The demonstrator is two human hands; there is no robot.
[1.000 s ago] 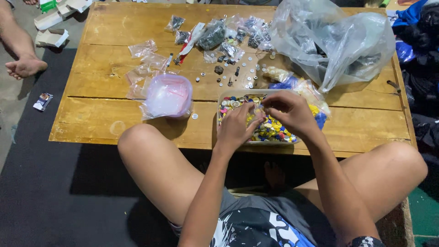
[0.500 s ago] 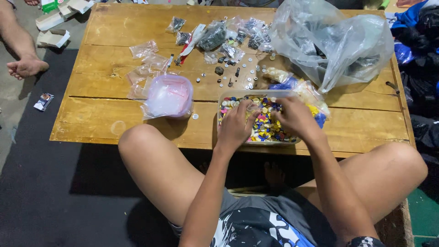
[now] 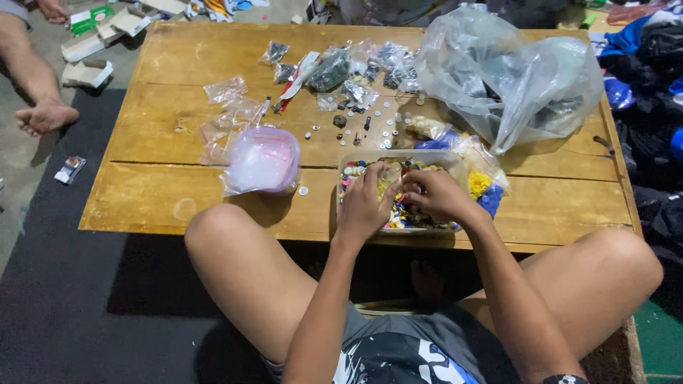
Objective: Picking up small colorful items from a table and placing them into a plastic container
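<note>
At the far left a bare foot (image 3: 44, 117) of another person is seen on the floor, well apart from the low wooden table (image 3: 171, 195). Further right, a lidded pink tub (image 3: 265, 160) is set near the table's front edge, with empty clear bags (image 3: 226, 91) behind it. Next, a shallow clear tray (image 3: 348, 165) of small coloured beads (image 3: 402, 217) is placed at the front edge, and both hands are sunk into it. The left hand (image 3: 364, 206) is laid flat on the beads, fingers loosely curled; whether anything is pinched cannot be told. The right hand (image 3: 441, 195) is bunched as if pinching, its contents hidden. The beads are judged light, hard and slippery, best nipped singly between fingertips; the thin tray is better taken by its rim. A large crumpled clear bag (image 3: 512, 78) is seen at the right.
</note>
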